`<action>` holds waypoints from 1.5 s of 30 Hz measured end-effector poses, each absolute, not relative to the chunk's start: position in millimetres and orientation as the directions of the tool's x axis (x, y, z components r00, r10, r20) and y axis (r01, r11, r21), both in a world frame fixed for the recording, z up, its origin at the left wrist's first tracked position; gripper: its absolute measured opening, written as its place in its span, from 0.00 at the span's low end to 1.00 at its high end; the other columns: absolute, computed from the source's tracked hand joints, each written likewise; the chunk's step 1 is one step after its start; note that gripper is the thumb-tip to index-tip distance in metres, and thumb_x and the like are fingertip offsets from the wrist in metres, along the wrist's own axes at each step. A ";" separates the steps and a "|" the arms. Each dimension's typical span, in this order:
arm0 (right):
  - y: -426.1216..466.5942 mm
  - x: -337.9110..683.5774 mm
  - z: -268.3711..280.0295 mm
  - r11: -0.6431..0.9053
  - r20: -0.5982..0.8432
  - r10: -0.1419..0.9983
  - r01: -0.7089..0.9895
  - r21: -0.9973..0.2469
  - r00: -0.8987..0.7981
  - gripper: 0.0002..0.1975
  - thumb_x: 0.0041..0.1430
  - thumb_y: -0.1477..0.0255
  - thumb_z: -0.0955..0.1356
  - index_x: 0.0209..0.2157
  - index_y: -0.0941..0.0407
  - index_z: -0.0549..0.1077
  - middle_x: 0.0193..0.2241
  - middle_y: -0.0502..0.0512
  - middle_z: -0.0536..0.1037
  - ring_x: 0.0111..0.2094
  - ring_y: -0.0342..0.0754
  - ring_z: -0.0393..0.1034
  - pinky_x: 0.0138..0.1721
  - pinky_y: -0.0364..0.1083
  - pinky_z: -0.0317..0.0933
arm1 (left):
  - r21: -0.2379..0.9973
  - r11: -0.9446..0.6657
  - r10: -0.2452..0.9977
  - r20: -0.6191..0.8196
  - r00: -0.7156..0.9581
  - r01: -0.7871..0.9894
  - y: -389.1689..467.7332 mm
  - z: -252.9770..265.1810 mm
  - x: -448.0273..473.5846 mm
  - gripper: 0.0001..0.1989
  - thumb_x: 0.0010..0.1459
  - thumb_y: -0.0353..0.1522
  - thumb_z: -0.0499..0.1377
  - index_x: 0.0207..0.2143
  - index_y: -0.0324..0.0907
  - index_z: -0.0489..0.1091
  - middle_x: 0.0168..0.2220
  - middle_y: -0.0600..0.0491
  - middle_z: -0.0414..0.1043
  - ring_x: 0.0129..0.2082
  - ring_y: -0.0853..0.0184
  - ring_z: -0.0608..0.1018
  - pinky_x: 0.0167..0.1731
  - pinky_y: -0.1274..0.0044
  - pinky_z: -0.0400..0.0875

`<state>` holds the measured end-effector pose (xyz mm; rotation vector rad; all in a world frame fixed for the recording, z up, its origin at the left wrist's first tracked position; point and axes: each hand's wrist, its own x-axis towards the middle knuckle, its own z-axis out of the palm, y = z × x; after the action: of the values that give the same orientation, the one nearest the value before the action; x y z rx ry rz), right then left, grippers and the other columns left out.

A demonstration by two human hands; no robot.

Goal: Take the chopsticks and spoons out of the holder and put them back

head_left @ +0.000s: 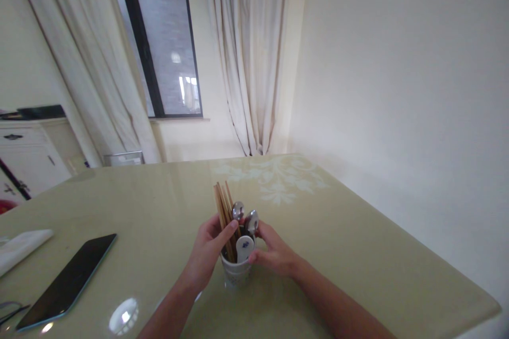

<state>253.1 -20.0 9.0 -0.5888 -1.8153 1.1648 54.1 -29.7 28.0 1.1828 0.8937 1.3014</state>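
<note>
A whitish cup [237, 273] with a faint pattern stands upright on the table. In it are several wooden chopsticks [222, 206], two shiny metal spoons [252, 221] and a white spoon [245, 246] with a small dark blue mark. My left hand [205, 251] is closed round the chopsticks from the left, its thumb across them just below the farther metal spoon [238, 211]. On the other side, my right hand [276, 254] is closed at the cup's right rim, thumb in front and fingers behind the nearer metal spoon. Those rear fingers are partly hidden.
The table [342, 270] has a glossy greenish top with a pale floral pattern. A dark tablet-like slab [69, 278] lies at left, beside a white object [24, 246] and a thin dark cable-like item [11, 310]. A wall [417, 116] borders the right edge.
</note>
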 end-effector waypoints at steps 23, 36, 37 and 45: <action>-30.2 245.8 28.5 0.246 0.325 0.890 -0.262 -0.933 -0.319 0.26 0.58 0.55 0.79 0.55 0.49 0.80 0.39 0.54 0.81 0.44 0.54 0.74 0.52 0.53 0.69 | 0.986 -0.099 0.983 0.117 0.141 -0.133 -34.3 36.1 58.5 0.25 0.50 0.49 0.74 0.40 0.39 0.82 0.39 0.48 0.86 0.40 0.58 0.84 0.42 0.72 0.78; -29.8 245.0 30.6 0.186 0.306 0.864 -0.310 -0.932 -0.400 0.18 0.60 0.60 0.78 0.49 0.52 0.80 0.41 0.53 0.79 0.44 0.52 0.73 0.48 0.48 0.67 | 0.987 -0.144 0.958 0.156 0.240 -0.067 -37.8 35.0 62.8 0.26 0.53 0.53 0.71 0.39 0.39 0.83 0.32 0.50 0.84 0.32 0.62 0.81 0.33 0.76 0.75; -30.4 244.6 31.3 0.200 0.316 0.864 -0.310 -0.930 -0.391 0.16 0.61 0.60 0.77 0.47 0.52 0.80 0.39 0.52 0.78 0.42 0.50 0.72 0.46 0.47 0.66 | 0.987 -0.150 0.957 0.161 0.240 -0.061 -37.7 34.5 63.1 0.26 0.54 0.53 0.70 0.40 0.39 0.83 0.33 0.50 0.84 0.32 0.62 0.81 0.33 0.76 0.75; -35.5 240.8 40.1 0.257 0.374 0.861 -0.339 -0.905 -0.345 0.16 0.61 0.57 0.78 0.39 0.51 0.74 0.37 0.49 0.72 0.40 0.48 0.68 0.44 0.45 0.63 | 0.986 -0.148 0.948 0.162 0.272 -0.074 -38.5 38.1 64.4 0.22 0.55 0.50 0.71 0.38 0.39 0.84 0.33 0.51 0.84 0.34 0.63 0.81 0.37 0.77 0.74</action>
<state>240.8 -35.5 40.1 -0.5269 -1.4126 1.3577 64.4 -38.5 38.1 1.4029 0.8828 1.1320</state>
